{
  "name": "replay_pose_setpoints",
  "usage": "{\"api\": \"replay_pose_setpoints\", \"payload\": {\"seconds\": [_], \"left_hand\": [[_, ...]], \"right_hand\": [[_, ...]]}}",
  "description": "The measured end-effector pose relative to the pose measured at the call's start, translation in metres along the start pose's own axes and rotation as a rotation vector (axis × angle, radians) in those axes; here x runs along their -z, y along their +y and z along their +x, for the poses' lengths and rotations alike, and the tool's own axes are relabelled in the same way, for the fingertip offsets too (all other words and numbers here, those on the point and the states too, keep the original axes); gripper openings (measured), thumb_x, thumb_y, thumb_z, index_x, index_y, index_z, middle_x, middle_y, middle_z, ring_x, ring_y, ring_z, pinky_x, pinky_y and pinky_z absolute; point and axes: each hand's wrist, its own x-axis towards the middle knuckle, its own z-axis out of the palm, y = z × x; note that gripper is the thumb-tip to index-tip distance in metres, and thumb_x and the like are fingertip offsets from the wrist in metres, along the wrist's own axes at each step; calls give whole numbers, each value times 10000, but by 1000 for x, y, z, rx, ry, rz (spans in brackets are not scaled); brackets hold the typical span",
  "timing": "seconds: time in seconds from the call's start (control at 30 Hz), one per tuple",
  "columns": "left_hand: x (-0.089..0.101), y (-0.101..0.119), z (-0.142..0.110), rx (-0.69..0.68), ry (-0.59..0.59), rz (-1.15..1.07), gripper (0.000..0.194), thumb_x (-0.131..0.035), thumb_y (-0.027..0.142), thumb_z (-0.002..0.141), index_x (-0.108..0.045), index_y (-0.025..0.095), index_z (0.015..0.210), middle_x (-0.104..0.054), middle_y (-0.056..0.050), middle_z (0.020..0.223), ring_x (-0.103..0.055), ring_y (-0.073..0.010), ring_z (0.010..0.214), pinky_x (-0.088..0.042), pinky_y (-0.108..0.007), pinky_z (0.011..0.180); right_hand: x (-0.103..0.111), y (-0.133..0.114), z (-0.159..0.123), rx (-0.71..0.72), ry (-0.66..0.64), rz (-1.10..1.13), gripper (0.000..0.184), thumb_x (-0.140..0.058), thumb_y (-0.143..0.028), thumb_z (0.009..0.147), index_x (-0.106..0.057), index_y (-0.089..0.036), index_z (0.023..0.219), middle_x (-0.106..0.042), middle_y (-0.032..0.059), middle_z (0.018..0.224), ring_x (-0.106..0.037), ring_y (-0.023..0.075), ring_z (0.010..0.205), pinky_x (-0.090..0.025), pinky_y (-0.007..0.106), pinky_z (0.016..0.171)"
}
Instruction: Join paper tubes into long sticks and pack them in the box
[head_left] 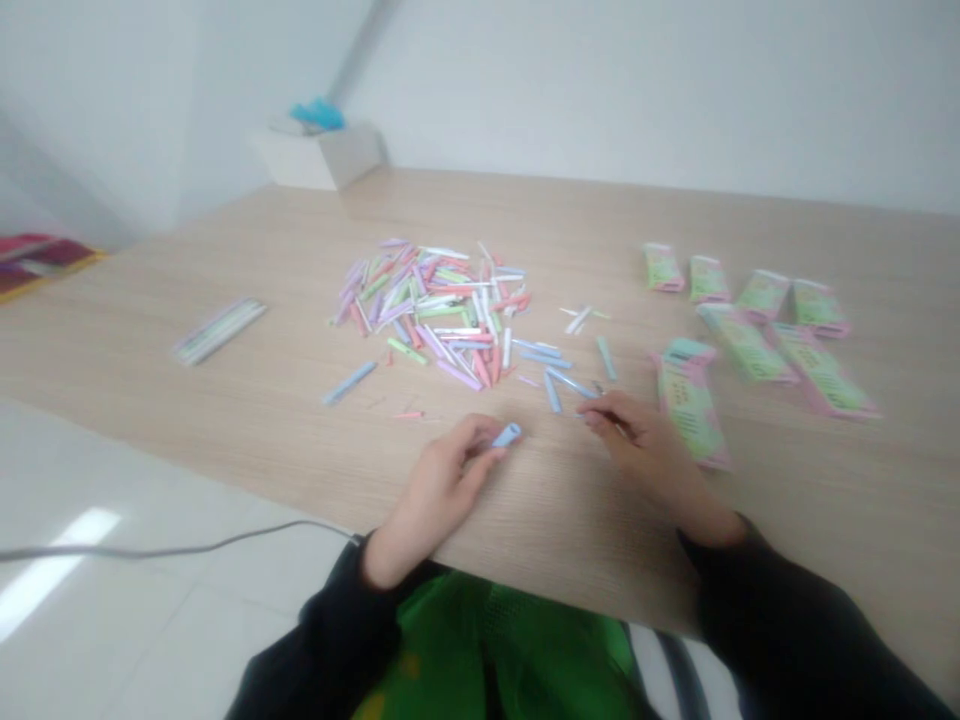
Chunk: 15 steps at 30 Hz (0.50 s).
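Observation:
My left hand (442, 480) is closed around a short light-blue hollow tube (507, 435), its round end turned toward the upper right. To the right, my right hand (637, 440) has its thumb and finger pinched together just above the table. What sits between those fingertips, perhaps a thin piece, is too small and blurred to name. Several blue plastic tubes (553, 392) lie just left of the right fingertips. Beyond both hands spreads a heap of pink, purple, green, blue and white slender plastic pieces (442, 310).
Several pink-and-green packets (691, 410) lie at the right. A lone blue tube (349, 384) and a bundle of pale sticks (220, 330) rest at the left. A white box (319, 158) with blue plastic stands at the back. A cable (187, 548) hangs left of the table edge.

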Motion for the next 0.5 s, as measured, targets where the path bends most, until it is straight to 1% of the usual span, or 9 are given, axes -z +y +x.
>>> {"api": "replay_pose_setpoints", "payload": {"seconds": [0.1,0.13,0.17,0.23,0.27,0.33,0.37,0.4,0.5], "left_hand": [[2,4,-1,-45,-49,-240,157,-569,265,1005,-495,207,1131,-770,-69,989,-738,-212,1028,-523,-372,963],[2,4,-2,-68,-49,-280,205,-563,261,1012,-479,206,1190,-768,-65,983,-742,-210,1032,-527,-371,966],[2,5,-3,-91,-38,-270,238,-556,257,1018,-481,204,1238,-766,-69,1006,-739,-210,1057,-524,-370,979],[1,4,-5,-128,-10,-140,223,-535,249,1029,-553,195,1244,-757,-92,1099,-711,-218,1146,-504,-373,1024],[1,4,-6,-134,-4,-52,182,-523,243,1031,-608,188,1182,-756,-98,1117,-706,-223,1155,-505,-371,1024],[1,5,-8,-125,-13,92,173,-501,222,1029,-667,172,1031,-767,-98,1079,-726,-226,1088,-533,-359,970],[2,6,-10,-123,-22,135,186,-493,211,1027,-673,170,1004,-775,-93,1051,-738,-222,1042,-548,-350,936],[3,7,-11,-133,-28,159,194,-483,203,1028,-673,169,1008,-780,-88,1038,-746,-216,1012,-558,-343,913],[4,10,-15,-213,-26,224,200,-482,204,1033,-671,170,1089,-781,-95,1125,-743,-216,1066,-564,-337,938]], "right_hand": [[-1,2,-1,-5,-6,-15,168,-573,-272,928,-721,-206,883,-713,40,808,-672,219,764,-523,353,746],[-1,2,-1,-10,-7,-22,169,-574,-275,928,-723,-207,888,-720,44,822,-677,223,779,-525,359,754],[-1,3,-1,-15,-10,-29,170,-574,-276,929,-727,-208,896,-728,47,837,-683,228,796,-528,366,767],[-2,4,-2,-20,-11,-43,176,-569,-274,930,-732,-211,906,-736,49,850,-688,231,810,-532,375,786],[-2,4,-2,-23,-10,-50,178,-566,-271,930,-732,-211,906,-736,49,845,-689,231,806,-535,377,788],[-2,4,-2,-30,6,-58,174,-565,-267,923,-727,-211,894,-729,46,823,-687,228,786,-542,376,780],[-2,4,-2,-35,13,-59,170,-567,-266,919,-725,-211,888,-725,45,814,-685,227,778,-545,376,776],[-2,4,-2,-40,17,-59,166,-569,-267,916,-723,-211,884,-723,44,812,-684,227,775,-547,377,775],[-3,5,-3,-43,11,-58,166,-570,-269,921,-723,-212,892,-725,47,837,-687,230,805,-548,382,789]]}}
